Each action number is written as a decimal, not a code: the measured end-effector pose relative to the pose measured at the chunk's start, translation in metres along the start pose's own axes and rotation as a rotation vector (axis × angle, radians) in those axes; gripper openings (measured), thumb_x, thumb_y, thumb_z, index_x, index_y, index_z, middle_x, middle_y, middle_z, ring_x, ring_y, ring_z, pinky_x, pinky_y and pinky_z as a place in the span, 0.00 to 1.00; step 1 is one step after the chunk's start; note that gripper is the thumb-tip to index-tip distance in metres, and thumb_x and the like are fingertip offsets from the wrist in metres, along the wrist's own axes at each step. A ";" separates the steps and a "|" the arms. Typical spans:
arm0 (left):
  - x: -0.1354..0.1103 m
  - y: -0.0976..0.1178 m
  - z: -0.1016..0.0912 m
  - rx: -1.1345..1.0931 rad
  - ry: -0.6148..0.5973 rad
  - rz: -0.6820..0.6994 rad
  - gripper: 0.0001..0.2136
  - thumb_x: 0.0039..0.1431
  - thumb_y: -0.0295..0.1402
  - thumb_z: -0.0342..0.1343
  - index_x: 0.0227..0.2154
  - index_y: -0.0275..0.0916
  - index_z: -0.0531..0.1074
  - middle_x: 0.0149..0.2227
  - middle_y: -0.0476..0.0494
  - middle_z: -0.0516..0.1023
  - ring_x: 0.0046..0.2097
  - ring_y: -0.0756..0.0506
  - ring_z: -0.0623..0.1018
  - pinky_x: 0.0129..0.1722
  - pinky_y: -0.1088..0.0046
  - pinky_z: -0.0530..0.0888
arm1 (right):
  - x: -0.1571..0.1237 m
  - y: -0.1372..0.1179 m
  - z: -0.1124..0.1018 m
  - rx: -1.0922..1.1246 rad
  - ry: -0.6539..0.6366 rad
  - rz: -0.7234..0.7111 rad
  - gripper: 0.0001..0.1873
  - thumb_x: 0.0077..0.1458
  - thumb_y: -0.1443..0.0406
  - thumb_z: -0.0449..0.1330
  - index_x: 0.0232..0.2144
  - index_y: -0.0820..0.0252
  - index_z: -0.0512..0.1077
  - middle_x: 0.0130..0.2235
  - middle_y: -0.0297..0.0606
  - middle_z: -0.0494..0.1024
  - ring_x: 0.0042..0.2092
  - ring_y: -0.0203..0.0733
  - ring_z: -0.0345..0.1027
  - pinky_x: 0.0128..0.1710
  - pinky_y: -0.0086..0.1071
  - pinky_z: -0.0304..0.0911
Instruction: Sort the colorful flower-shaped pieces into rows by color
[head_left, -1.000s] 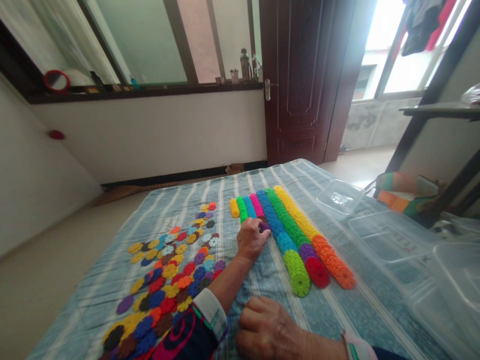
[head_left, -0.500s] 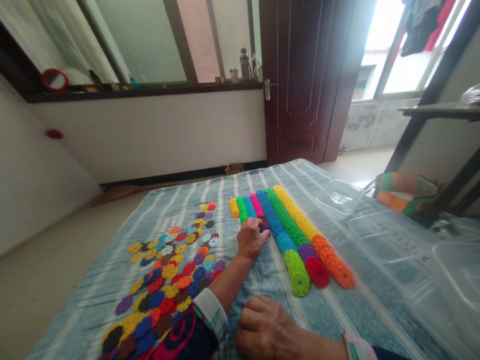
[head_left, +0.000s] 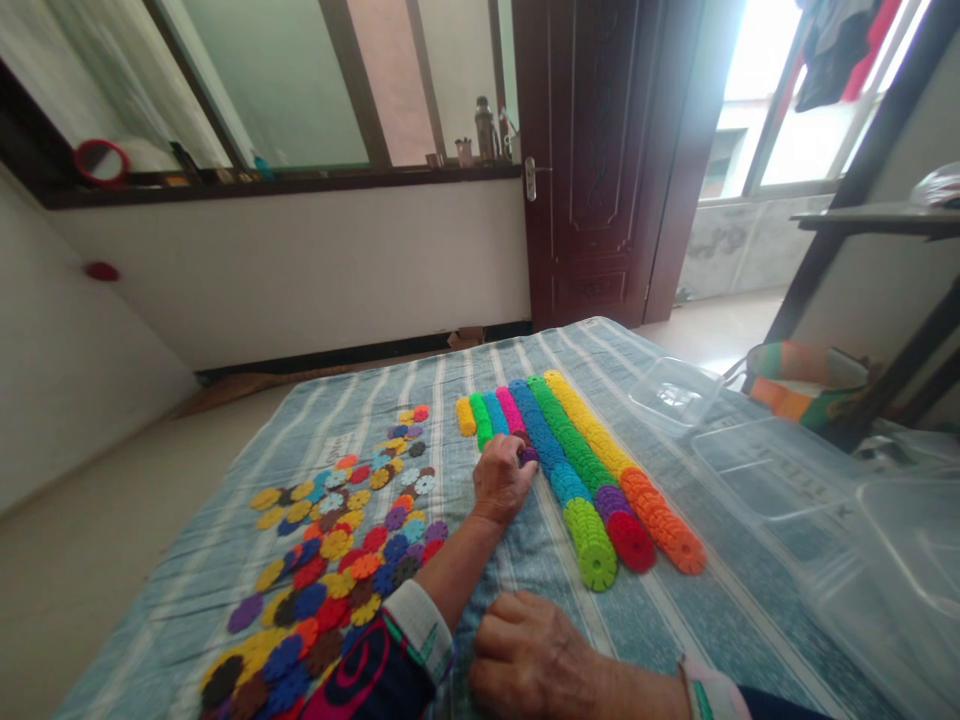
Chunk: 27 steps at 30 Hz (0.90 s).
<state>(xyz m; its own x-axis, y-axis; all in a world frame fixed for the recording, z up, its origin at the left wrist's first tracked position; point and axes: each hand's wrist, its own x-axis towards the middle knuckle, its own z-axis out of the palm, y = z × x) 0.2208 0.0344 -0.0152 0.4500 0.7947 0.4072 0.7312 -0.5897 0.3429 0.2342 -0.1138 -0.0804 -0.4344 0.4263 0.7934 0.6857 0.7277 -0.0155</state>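
My left hand [head_left: 501, 480] is closed at the near end of a row of overlapping notched plastic discs. Its fingertips are on a purple disc [head_left: 529, 455], just below a brown one, with pink discs [head_left: 511, 408] farther up that row. To its right run longer rows: blue discs [head_left: 544, 436], green discs [head_left: 566, 440] and yellow discs [head_left: 589, 425]. These end in lime discs [head_left: 598, 566], red discs [head_left: 630, 541] and orange discs [head_left: 679, 542]. My right hand [head_left: 532, 655] rests curled in a fist on the striped cloth, nearest the lime discs; the inside of its grip is hidden.
Loose discs of mixed colours [head_left: 337, 545] lie spread over the left of the cloth [head_left: 675, 640]. Clear plastic boxes [head_left: 772, 470] stand along the right side, near an orange and green bag [head_left: 806, 375]. A dark red door [head_left: 592, 150] stands beyond.
The whole view has shifted very slightly. Both hands keep their places, the left at the purple disc and the right on the cloth.
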 end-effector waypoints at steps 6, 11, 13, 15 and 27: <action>-0.001 0.003 0.001 -0.088 -0.007 -0.018 0.05 0.51 0.26 0.61 0.27 0.39 0.69 0.29 0.49 0.74 0.35 0.48 0.73 0.37 0.74 0.67 | -0.001 -0.001 0.000 -0.021 -0.050 0.024 0.17 0.59 0.63 0.55 0.20 0.57 0.59 0.22 0.32 0.64 0.26 0.37 0.54 0.23 0.30 0.52; -0.003 0.000 -0.019 -0.257 -0.070 -0.117 0.02 0.52 0.29 0.58 0.26 0.39 0.70 0.26 0.52 0.73 0.29 0.50 0.72 0.33 0.75 0.66 | 0.001 -0.003 -0.007 -0.011 -0.136 0.033 0.15 0.56 0.61 0.59 0.21 0.57 0.60 0.23 0.31 0.64 0.26 0.37 0.56 0.22 0.32 0.50; -0.006 -0.008 -0.038 -0.307 -0.108 -0.133 0.03 0.50 0.31 0.58 0.25 0.39 0.71 0.24 0.52 0.73 0.28 0.50 0.71 0.32 0.74 0.66 | 0.003 -0.003 -0.014 0.004 -0.173 0.049 0.14 0.54 0.63 0.60 0.21 0.57 0.60 0.24 0.32 0.65 0.27 0.37 0.57 0.23 0.32 0.50; -0.011 -0.022 -0.060 -0.341 -0.152 -0.150 0.05 0.48 0.34 0.58 0.23 0.39 0.70 0.23 0.52 0.72 0.28 0.49 0.71 0.31 0.74 0.65 | 0.006 -0.004 -0.022 0.033 -0.233 0.055 0.12 0.53 0.64 0.60 0.22 0.57 0.61 0.25 0.32 0.66 0.28 0.37 0.57 0.24 0.32 0.50; -0.057 -0.112 -0.135 -0.386 -0.319 -0.432 0.08 0.38 0.38 0.58 0.19 0.38 0.73 0.18 0.52 0.72 0.23 0.50 0.70 0.25 0.75 0.65 | 0.013 -0.012 -0.044 0.171 -0.283 0.130 0.12 0.54 0.75 0.56 0.22 0.59 0.61 0.26 0.33 0.67 0.30 0.36 0.54 0.30 0.33 0.49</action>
<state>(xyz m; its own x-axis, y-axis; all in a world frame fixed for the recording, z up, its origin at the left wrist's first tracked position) 0.0443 0.0357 0.0377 0.3307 0.9398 -0.0857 0.6706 -0.1702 0.7220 0.2467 -0.1407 -0.0432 -0.5105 0.6360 0.5787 0.6488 0.7266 -0.2263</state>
